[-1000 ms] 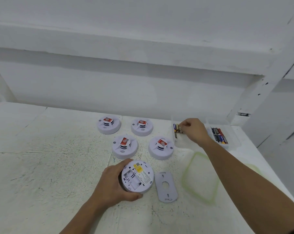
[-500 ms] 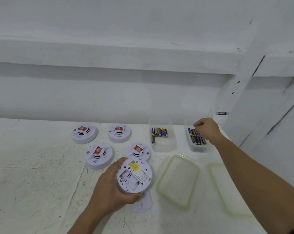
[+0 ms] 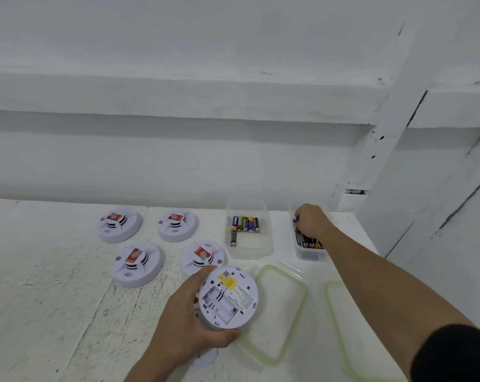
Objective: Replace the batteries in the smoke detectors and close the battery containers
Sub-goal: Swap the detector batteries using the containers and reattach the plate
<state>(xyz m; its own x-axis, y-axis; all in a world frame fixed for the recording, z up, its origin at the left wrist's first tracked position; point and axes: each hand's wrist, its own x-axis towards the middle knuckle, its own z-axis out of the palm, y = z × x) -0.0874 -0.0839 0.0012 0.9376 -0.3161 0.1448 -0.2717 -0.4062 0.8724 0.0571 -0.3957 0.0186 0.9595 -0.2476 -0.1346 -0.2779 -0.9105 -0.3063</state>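
Observation:
My left hand (image 3: 185,322) grips a white round smoke detector (image 3: 229,297) tilted underside up just above the table; its battery bay is open and empty. A white cover plate (image 3: 205,358) lies partly hidden under that hand. Several more detectors stand dome up to the left, the nearest (image 3: 203,256) just behind my left hand. My right hand (image 3: 312,220) reaches into the right clear container (image 3: 309,255), fingers curled on a blue-tipped battery (image 3: 296,219) among others. The left clear container (image 3: 250,250) holds several batteries (image 3: 244,224).
Two green-rimmed clear lids lie flat on the white table: one (image 3: 302,299) right of the held detector, another (image 3: 334,321) under my right forearm. A white wall and a slanted post close the back and right.
The view has shifted right and closer. My right hand left the left container, crossed to the right one, and now digs among its batteries. My left hand has lifted the detector slightly.

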